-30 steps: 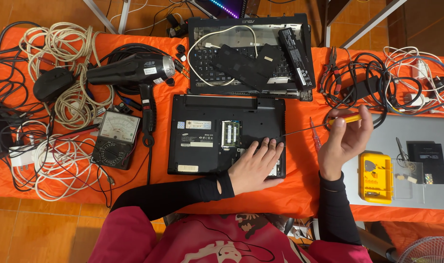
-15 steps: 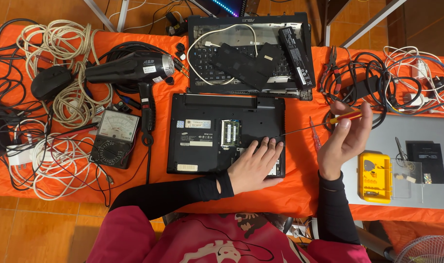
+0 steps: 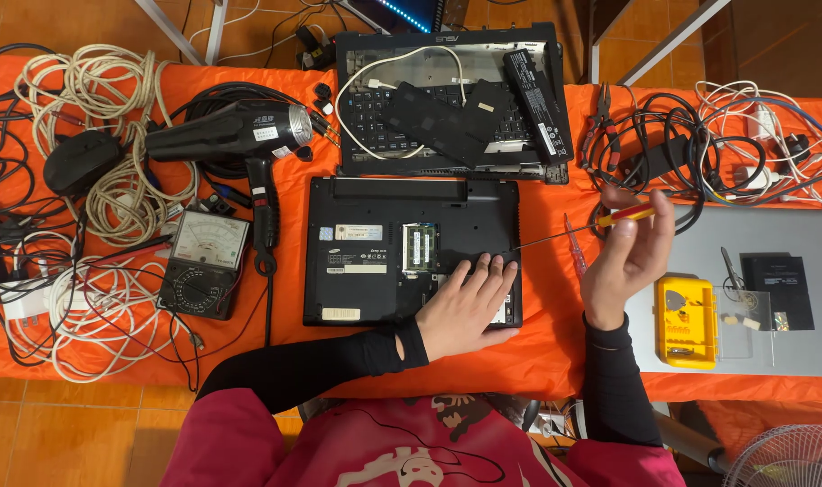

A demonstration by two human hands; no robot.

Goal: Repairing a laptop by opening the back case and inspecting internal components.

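Observation:
A black laptop lies upside down on the orange table, its memory bay uncovered. My left hand rests flat on its lower right corner. Just right of the laptop, my right hand is raised and grips a screwdriver with a yellow and red handle. The thin shaft points left, toward the laptop's right edge.
A second, dismantled laptop lies behind. A black hair dryer, an analog multimeter, a mouse and tangled cables fill the left. Right: a silver laptop lid, a yellow bit case, more cables.
My right hand has risen slightly and turned the screwdriver, the handle now a little higher and farther right. My left hand stays on the laptop.

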